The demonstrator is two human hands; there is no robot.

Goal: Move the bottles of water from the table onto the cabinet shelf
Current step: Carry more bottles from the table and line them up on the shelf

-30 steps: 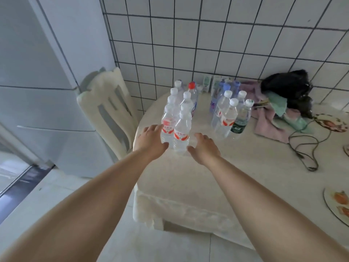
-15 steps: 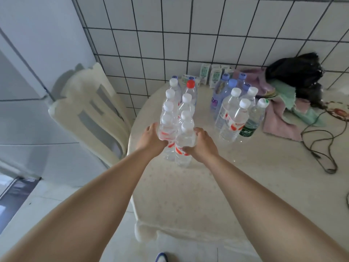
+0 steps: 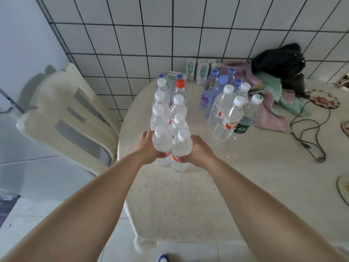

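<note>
Clear white-capped water bottles (image 3: 171, 118) upright in two rows on table (image 3: 245, 176).

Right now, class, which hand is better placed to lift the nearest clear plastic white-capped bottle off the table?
The right hand: it already grips the nearest clear plastic white-capped bottle. The left hand holds the bottle beside it.

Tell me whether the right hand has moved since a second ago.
Yes. The right hand has closed in leftward onto the nearest bottle on the table; earlier it was just short of it.
</note>
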